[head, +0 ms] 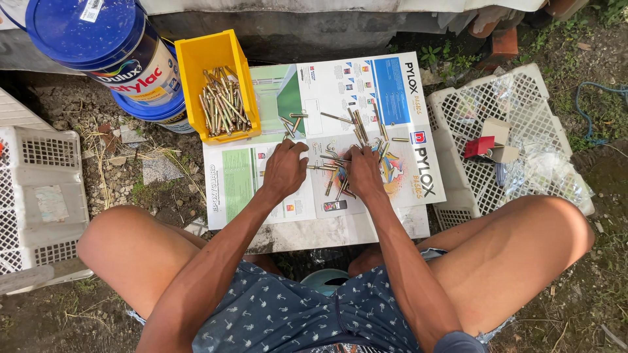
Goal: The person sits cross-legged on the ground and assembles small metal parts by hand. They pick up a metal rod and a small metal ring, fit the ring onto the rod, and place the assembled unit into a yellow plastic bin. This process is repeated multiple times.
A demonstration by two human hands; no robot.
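Here the person sits low with knees spread, both hands working over printed paper sheets (340, 98) spread across a small white desk (327, 232). The left hand (284, 171) rests palm down on the paper, fingers curled in narrow, its fingertips touching the near end of a scatter of loose metal bolts (333, 163). I cannot tell whether it actually pinches one. The right hand (363, 173) lies just beside it, also palm down, fingers bent over the middle of the same scatter; several bolts poke out from under it on both sides, and again the grip itself is hidden by the back of the hand. More bolts lie farther out on the paper, toward the far edge, a few well apart from the hands.

At the far left corner of the paper stands a yellow bin (219, 85), open on top and partly filled with the same brass-coloured bolts. Just beside it on the left are two stacked paint buckets (108, 52) with blue lids. A white plastic crate (510, 131) lies to the right of the desk, carrying small cardboard boxes (490, 147) and clear plastic bags. Another white crate (42, 189) sits on the dirt at the far left.
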